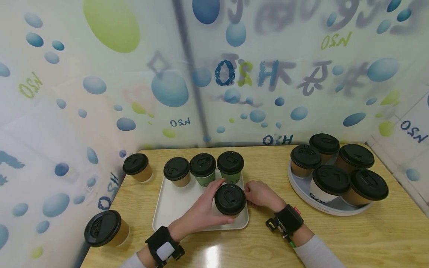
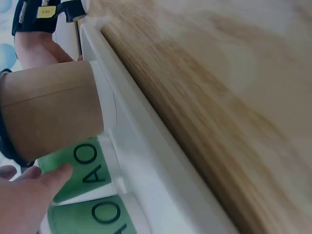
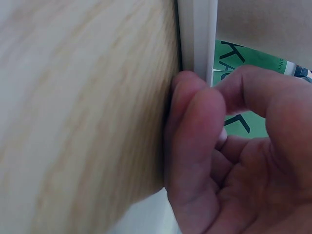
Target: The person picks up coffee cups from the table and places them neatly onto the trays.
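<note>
A brown paper coffee cup (image 2: 53, 109) with a black lid (image 1: 230, 199) stands upright in the right part of a white tray (image 1: 174, 208). My left hand (image 1: 201, 208) is spread around its left side, thumb toward me and fingers beyond it. In the left wrist view the index finger lies straight in front of a green cup (image 2: 80, 168), apart from the brown cup's wall. At the tray's right rim (image 3: 197, 39), my right hand (image 1: 263, 194) has curled fingers and pinches the edge between thumb and fingers. Two green cups and a brown cup (image 1: 177, 172) line the tray's far side.
Two more lidded brown cups stand left of the tray, one farther back (image 1: 138, 167) and one nearer (image 1: 107, 229). A round grey-white tray (image 1: 308, 199) with several lidded cups is on the right. Patterned panels (image 1: 140, 93) rise behind the wooden table (image 1: 254, 242).
</note>
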`<state>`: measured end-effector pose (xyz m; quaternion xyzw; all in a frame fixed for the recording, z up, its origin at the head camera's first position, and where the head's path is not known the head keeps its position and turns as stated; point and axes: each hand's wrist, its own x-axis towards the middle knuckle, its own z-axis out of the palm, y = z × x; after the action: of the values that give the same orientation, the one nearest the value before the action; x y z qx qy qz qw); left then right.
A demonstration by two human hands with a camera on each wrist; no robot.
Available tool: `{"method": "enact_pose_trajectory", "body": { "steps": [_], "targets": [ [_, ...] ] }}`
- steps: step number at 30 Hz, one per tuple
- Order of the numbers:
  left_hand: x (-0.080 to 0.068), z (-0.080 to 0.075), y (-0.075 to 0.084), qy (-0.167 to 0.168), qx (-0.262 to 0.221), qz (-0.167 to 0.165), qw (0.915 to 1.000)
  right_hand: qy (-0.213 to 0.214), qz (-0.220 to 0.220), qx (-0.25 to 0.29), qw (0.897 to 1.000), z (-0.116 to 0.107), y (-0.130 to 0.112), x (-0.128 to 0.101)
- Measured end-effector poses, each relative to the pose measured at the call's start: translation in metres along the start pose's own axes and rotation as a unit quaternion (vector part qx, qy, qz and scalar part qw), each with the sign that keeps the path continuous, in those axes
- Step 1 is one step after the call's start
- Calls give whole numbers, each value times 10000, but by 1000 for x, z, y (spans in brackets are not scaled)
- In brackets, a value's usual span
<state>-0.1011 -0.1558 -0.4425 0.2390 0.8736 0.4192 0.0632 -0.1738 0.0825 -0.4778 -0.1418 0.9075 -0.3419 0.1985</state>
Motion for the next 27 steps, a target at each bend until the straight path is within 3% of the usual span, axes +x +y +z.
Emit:
{"method": "enact_pose_trajectory", "body": {
  "steps": [3, 7, 11, 14, 22, 27],
  "targets": [
    [-11, -7, 1, 269, -58, -17, 9996, 3, 51, -4, 10000, -1, -1, 1],
    [-26, -18, -3, 762, -17, 402, 9963, -2, 89, -22, 10000, -1, -1, 1],
    [-38, -32, -11, 1417, 231, 916, 9854, -8, 78, -51, 10000, 0, -1, 0],
    [-42, -44, -16, 1960, 448, 1060, 9738, 28, 50, -77, 10000, 0, -1, 0],
    [-60, -69, -25, 2859, 1029, 1020, 9472, 27, 28, -79, 10000, 0, 1, 2],
    [-85, -85, -28, 3365, 1594, 470, 9269, 15, 38, -73, 10000, 0, 0, 1]
  ]
}}
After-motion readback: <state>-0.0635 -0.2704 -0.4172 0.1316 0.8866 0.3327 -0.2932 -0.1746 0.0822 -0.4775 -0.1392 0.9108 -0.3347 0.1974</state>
